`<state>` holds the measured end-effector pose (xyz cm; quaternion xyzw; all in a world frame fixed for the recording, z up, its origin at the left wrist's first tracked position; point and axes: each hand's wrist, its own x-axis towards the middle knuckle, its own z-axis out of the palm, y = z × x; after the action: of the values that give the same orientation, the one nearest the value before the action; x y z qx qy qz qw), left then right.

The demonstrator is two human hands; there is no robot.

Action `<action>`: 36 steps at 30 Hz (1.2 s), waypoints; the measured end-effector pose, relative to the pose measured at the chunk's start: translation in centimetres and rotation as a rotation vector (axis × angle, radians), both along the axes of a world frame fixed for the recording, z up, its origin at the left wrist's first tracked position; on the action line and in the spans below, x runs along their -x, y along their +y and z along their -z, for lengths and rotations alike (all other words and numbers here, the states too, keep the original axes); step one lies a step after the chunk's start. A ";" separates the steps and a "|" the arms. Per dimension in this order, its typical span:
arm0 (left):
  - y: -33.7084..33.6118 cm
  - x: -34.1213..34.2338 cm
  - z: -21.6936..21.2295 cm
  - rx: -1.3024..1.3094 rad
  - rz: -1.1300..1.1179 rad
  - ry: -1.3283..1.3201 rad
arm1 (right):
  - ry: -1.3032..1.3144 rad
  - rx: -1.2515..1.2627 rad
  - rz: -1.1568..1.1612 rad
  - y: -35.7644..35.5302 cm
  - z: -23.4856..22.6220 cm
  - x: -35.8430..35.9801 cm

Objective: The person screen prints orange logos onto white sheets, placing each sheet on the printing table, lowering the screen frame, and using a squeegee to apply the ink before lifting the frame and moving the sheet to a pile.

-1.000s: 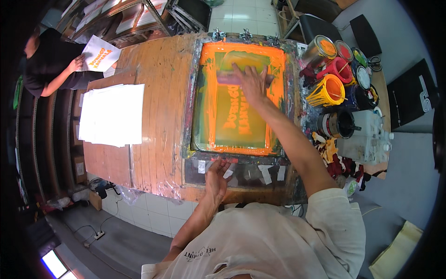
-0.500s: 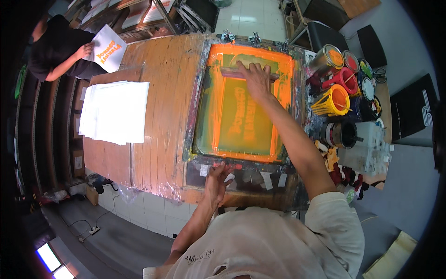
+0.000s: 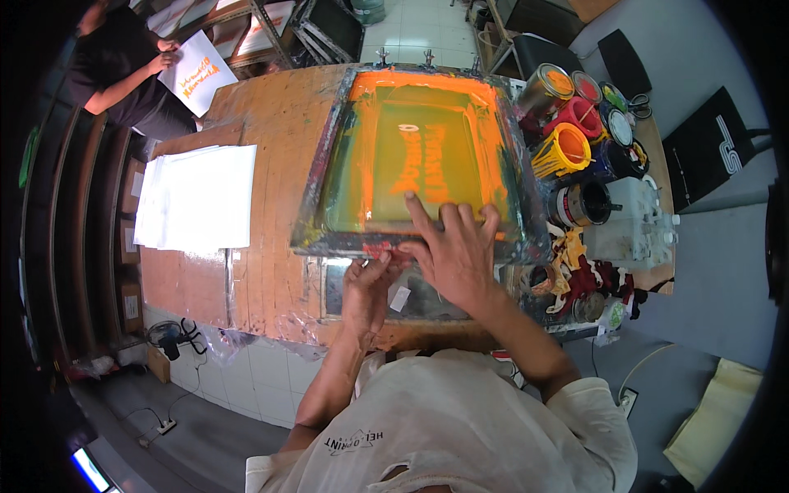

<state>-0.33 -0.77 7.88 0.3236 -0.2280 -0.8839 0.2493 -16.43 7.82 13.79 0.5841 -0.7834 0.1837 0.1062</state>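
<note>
A screen-printing frame [image 3: 311, 205], dark and ink-stained, has its near edge raised off the table. Its mesh is smeared with orange ink [image 3: 485, 156] around an orange lettered design. My left hand [image 3: 367, 287] is closed on the near edge, left of its middle. My right hand [image 3: 464, 255] lies over the near end of the mesh, its fingers spread across a squeegee [image 3: 394, 226] and its thumb on the near side by the frame edge. The hand hides much of the squeegee.
A stack of white sheets [image 3: 196, 197] lies left on the wooden table [image 3: 279, 164]. Open ink pots, among them a yellow one [image 3: 562, 149], crowd the right side near stained rags [image 3: 588, 275] and a clear plastic container [image 3: 629, 230]. Far left, a person [image 3: 123, 70] holds a printed sheet [image 3: 197, 76].
My right hand and the squeegee have come from the far end of the mesh to the near end. The frame's near edge has risen, with my left hand now gripping it.
</note>
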 end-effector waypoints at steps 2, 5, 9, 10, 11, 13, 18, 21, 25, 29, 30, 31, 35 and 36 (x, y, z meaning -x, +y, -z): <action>-1.4 0.7 -1.7 0.071 -0.036 0.102 | 0.066 0.089 0.002 -1.8 -2.7 1.7; -5.0 2.8 -2.2 0.204 -0.019 0.292 | 0.109 0.219 -0.024 -5.0 -6.7 5.3; -12.3 6.6 3.1 0.662 -0.076 -0.505 | 0.113 0.209 -0.045 -8.2 -10.6 10.0; -13.1 6.8 5.1 0.916 0.095 -0.987 | 0.124 0.251 -0.091 -8.9 -11.7 11.0; -13.9 7.1 7.2 1.148 0.321 -1.463 | 0.089 0.195 -0.056 -9.7 -12.7 11.8; -13.1 6.9 11.1 1.479 0.195 -1.548 | 0.047 0.152 -0.047 -11.1 -15.4 12.7; -14.1 6.7 14.8 1.375 0.228 -1.161 | -0.269 -0.194 0.108 -13.0 -22.0 13.4; -19.0 4.1 13.4 1.027 0.324 -1.054 | -0.300 -0.177 0.093 -13.1 -23.5 13.7; -28.3 -4.0 10.4 1.300 0.043 -1.367 | -0.270 -0.142 0.060 -13.2 -23.3 14.6; -31.1 -11.9 8.9 1.664 -0.467 -1.695 | -0.169 -0.014 0.046 -14.7 -21.8 15.3; -30.2 -13.1 8.8 1.685 -0.541 -1.377 | -0.042 0.192 -0.102 -15.5 -20.5 16.0; -28.1 -13.5 9.4 1.620 -0.548 -1.387 | -0.218 0.071 -0.063 -15.4 -20.7 15.7; -15.6 -13.3 12.1 1.468 -0.340 -1.301 | -0.279 0.086 0.026 -15.3 -18.9 17.3; -12.3 -13.0 12.8 1.414 -0.266 -1.270 | -0.338 0.046 0.069 -15.1 -18.6 17.8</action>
<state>12.63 -13.06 -4.88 0.5402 -0.7625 -0.1659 0.3151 -34.22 -7.28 32.43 0.5149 -0.8054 0.2935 -0.0075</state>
